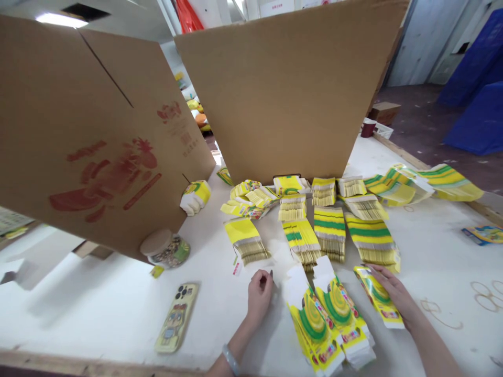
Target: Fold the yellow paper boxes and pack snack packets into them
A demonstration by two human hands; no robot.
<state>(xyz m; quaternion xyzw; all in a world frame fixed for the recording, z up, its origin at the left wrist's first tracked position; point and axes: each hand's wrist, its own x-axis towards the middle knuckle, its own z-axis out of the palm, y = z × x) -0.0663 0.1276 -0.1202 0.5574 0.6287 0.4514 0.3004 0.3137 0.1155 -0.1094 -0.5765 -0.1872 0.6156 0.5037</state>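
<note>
My left hand is closed in a pinch just above the white table, with a small dark tip showing at its fingers; I cannot make out what it is. My right hand grips a yellow and green printed carton from its right side, fingers over the top face. Between the hands lie two overlapping rows of flat cartons, a left row and a right row, their white flaps pointing away from me. Beyond them, fanned stacks of yellow packaging with green bands lie side by side.
Two large cardboard sheets, one on the left and one at the back, stand upright on the table. A lidded jar and a patterned phone are at left. Loose yellow strips lie at the right, with a blue packet near the edge.
</note>
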